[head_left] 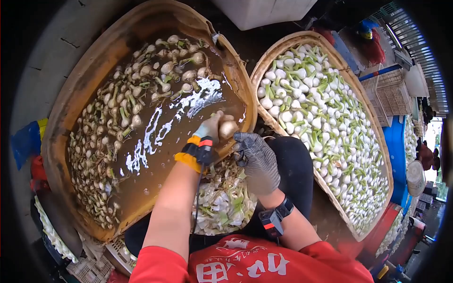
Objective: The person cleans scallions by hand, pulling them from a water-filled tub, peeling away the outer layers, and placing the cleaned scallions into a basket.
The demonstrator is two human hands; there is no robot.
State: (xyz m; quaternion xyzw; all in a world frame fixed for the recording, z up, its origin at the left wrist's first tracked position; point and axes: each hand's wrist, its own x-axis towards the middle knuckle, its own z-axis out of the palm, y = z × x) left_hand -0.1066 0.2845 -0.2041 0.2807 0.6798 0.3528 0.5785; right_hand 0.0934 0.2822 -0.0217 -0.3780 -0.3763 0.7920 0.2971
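My left hand [211,128], in a pale glove with a yellow cuff, is closed on brownish bulbs [228,127] over the near right side of a tub [61,113] of muddy water. Close to its right, my right hand [258,162] wears a dark striped glove, its fingers curled around a small dark object that I cannot make out. Many unpeeled bulbs [113,113] float along the tub's far and left sides. Below my hands lies a pile of peeled skins and leaves [224,200].
A second tub [257,78] on the right holds white peeled bulbs [321,118] with green stems. A white box [264,12] stands at the top. Farther right are stacked baskets [387,92] and a blue container [395,146].
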